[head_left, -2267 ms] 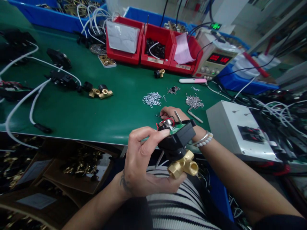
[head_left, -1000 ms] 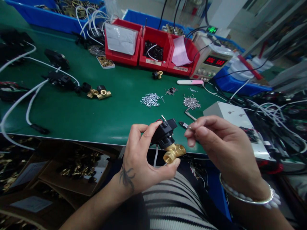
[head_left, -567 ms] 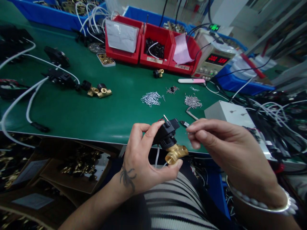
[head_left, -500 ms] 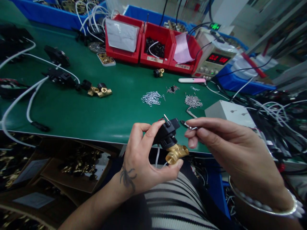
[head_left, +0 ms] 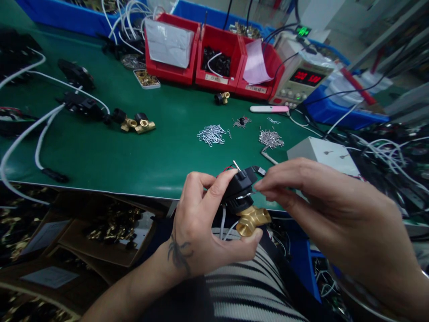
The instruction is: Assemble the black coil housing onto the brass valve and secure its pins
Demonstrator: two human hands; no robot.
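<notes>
My left hand [head_left: 204, 223] is wrapped round a brass valve [head_left: 253, 219] with a black actuator [head_left: 239, 183] on top, the thumb under the brass body and the fingers on the black housing. A thin light pin [head_left: 236, 166] sticks up from the housing. My right hand [head_left: 321, 210] is closed in a pinch at the valve's right side. From its fingertips a thin metal clip [head_left: 244, 196] reaches to the black collar between housing and brass. Just above those fingertips, a small piece with a silvery end [head_left: 261, 171] shows beside the housing; its kind is unclear.
On the green bench [head_left: 167, 161] lie a heap of wire clips [head_left: 212, 135], a heap of small metal pins [head_left: 271, 139] and brass fittings [head_left: 145, 124]. Red bins [head_left: 214, 80] and a power supply [head_left: 296, 80] stand behind. A white box [head_left: 321, 154] is at right; cartons [head_left: 100, 241] are below left.
My right hand has moved left to the valve, bringing the metal clip to the black collar. The valve in my left hand has shifted slightly right and down.
</notes>
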